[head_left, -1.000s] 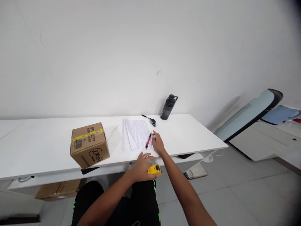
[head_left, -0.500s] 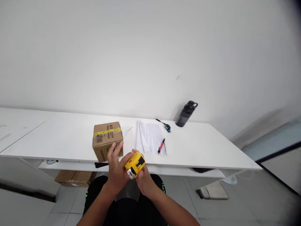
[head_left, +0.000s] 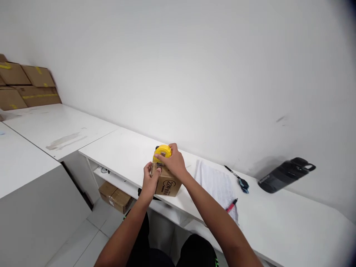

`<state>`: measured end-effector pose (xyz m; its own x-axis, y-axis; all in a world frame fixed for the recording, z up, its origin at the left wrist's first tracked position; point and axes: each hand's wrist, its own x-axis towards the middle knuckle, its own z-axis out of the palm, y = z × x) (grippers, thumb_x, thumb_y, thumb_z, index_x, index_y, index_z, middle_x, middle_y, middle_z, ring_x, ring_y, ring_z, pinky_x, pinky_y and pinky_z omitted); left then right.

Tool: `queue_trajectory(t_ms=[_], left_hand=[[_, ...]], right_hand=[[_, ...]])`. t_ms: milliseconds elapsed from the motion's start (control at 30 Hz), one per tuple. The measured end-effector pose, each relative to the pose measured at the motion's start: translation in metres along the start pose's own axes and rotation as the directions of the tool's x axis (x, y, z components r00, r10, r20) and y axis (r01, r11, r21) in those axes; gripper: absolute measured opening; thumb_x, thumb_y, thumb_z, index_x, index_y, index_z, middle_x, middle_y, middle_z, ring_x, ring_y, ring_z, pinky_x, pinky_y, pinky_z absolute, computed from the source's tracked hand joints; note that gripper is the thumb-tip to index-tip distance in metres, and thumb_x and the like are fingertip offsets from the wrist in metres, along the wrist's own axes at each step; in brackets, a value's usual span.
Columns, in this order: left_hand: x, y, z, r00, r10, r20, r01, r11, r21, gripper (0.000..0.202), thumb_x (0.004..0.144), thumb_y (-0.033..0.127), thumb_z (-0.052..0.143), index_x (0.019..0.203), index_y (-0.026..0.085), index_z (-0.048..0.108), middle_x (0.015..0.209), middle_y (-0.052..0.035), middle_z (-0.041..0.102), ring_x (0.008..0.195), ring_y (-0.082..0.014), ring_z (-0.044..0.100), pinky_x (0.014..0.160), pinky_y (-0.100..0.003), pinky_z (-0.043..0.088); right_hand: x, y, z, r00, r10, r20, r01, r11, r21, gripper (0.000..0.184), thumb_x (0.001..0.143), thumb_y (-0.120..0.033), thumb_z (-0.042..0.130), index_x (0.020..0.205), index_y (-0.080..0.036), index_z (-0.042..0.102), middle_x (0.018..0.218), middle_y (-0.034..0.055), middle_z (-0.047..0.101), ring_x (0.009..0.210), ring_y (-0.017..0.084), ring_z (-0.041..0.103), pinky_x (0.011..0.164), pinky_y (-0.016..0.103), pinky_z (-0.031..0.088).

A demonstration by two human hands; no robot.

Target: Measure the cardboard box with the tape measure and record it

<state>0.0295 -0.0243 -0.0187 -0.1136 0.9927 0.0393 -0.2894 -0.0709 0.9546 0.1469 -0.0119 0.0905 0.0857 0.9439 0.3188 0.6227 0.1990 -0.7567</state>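
A yellow tape measure (head_left: 164, 150) is gripped in my right hand (head_left: 176, 162), at the far side of the top of a small cardboard box (head_left: 168, 186). The box stands near the front edge of the white desk, dark print on its front face. My left hand (head_left: 150, 181) is closed at the box's left side, thumb on the top edge and fingers around the corner. Whether it also pinches the end of the tape blade I cannot make out. My hands and the tape measure hide much of the box's top.
To the right on the desk (head_left: 122, 148) lie papers (head_left: 214, 181), a red pen (head_left: 231, 205), a black pen (head_left: 231, 171) and a small dark teal item (head_left: 243, 184). A black bottle (head_left: 283, 175) stands by the wall. Cardboard boxes (head_left: 39, 91) are stacked far left; another carton (head_left: 115, 196) sits below the desk.
My view has turned left. The tape measure, held in front of the desk by both hands before, is now at the box top in my right hand. My left hand has moved onto the box's left side.
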Motion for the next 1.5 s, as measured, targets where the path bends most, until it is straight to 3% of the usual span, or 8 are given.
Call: queue_trajectory(t_ms=[133,267,533,667,1067,1233,1333,1500], left_hand=[[-0.005,0.001,0.002,0.999,0.037,0.038,-0.035,0.998,-0.055,0.071,0.083,0.043,0.065,0.143,0.028,0.030,0.150,-0.0108,0.038,0.134,-0.0251,0.044,0.107,-0.038,0.040],[-0.010,0.007,-0.001,0.995,0.074,0.073,-0.077,0.996,0.038,0.064,0.088,0.045,0.058,0.146,0.030,0.036,0.149,-0.0085,0.042,0.134,-0.0268,0.044,0.107,-0.041,0.040],[-0.008,0.009,-0.002,0.992,0.050,0.113,-0.068,0.985,0.160,0.065,0.090,0.050,0.053,0.149,0.029,0.034,0.147,-0.0084,0.046,0.130,-0.0270,0.050,0.106,-0.042,0.043],[-0.008,0.008,-0.002,0.992,0.066,0.109,-0.083,0.983,0.165,0.064,0.091,0.051,0.052,0.149,0.031,0.034,0.149,-0.0072,0.044,0.130,-0.0268,0.049,0.105,-0.041,0.044],[-0.017,0.008,0.006,0.995,0.089,0.047,-0.098,0.965,0.242,0.065,0.092,0.052,0.048,0.149,0.027,0.032,0.153,-0.0097,0.036,0.140,-0.0270,0.036,0.114,-0.044,0.032],[-0.048,-0.004,0.017,0.997,0.042,0.057,-0.063,0.898,0.437,0.068,0.089,0.057,0.049,0.148,0.028,0.032,0.159,-0.0130,0.020,0.148,-0.0329,0.011,0.117,-0.057,0.013],[-0.044,-0.002,0.018,0.975,0.221,0.007,-0.197,0.850,0.488,0.073,0.086,0.053,0.055,0.148,0.026,0.028,0.159,-0.0136,0.017,0.148,-0.0328,0.006,0.116,-0.058,0.011],[-0.015,0.008,0.018,0.961,0.240,0.141,-0.277,0.862,0.425,0.075,0.082,0.042,0.061,0.148,0.024,0.028,0.151,-0.0126,0.035,0.142,-0.0300,0.028,0.115,-0.049,0.025]], right_hand=[[0.003,-0.002,0.013,0.978,-0.123,0.170,0.155,0.969,-0.191,0.042,0.074,-0.047,0.065,0.105,-0.026,0.047,0.079,-0.0022,0.065,0.069,0.020,0.060,0.060,0.027,0.038],[-0.001,0.005,-0.004,0.953,-0.183,0.242,0.241,0.941,-0.238,0.039,0.076,-0.049,0.064,0.105,-0.027,0.050,0.088,-0.0014,0.067,0.076,0.020,0.061,0.063,0.028,0.038],[-0.011,0.066,-0.085,0.977,-0.018,0.213,0.044,0.992,-0.121,0.051,0.068,-0.056,0.071,0.104,-0.026,0.052,0.090,-0.0020,0.064,0.077,0.018,0.059,0.065,0.029,0.043],[-0.019,0.085,-0.102,0.988,0.016,0.155,-0.006,0.998,-0.066,0.051,0.067,-0.053,0.073,0.104,-0.025,0.052,0.089,-0.0023,0.063,0.076,0.017,0.057,0.066,0.029,0.045],[-0.002,0.043,-0.064,0.990,0.008,-0.144,-0.030,0.988,-0.151,0.056,0.068,-0.065,0.064,0.101,-0.024,0.043,0.086,-0.0004,0.063,0.073,0.020,0.060,0.060,0.029,0.042],[0.025,0.018,-0.039,0.993,0.083,-0.084,-0.104,0.952,-0.287,0.053,0.075,-0.061,0.059,0.105,-0.020,0.043,0.090,0.0068,0.066,0.075,0.023,0.062,0.057,0.028,0.040],[0.025,0.012,-0.028,0.997,0.076,-0.032,-0.082,0.894,-0.440,0.054,0.079,-0.054,0.058,0.117,-0.017,0.044,0.093,0.0097,0.068,0.079,0.025,0.064,0.059,0.029,0.040],[0.004,0.008,-0.028,1.000,0.008,0.000,-0.006,0.808,-0.589,0.048,0.089,-0.049,0.048,0.131,-0.024,0.045,0.100,0.0086,0.068,0.088,0.026,0.065,0.065,0.030,0.041]])
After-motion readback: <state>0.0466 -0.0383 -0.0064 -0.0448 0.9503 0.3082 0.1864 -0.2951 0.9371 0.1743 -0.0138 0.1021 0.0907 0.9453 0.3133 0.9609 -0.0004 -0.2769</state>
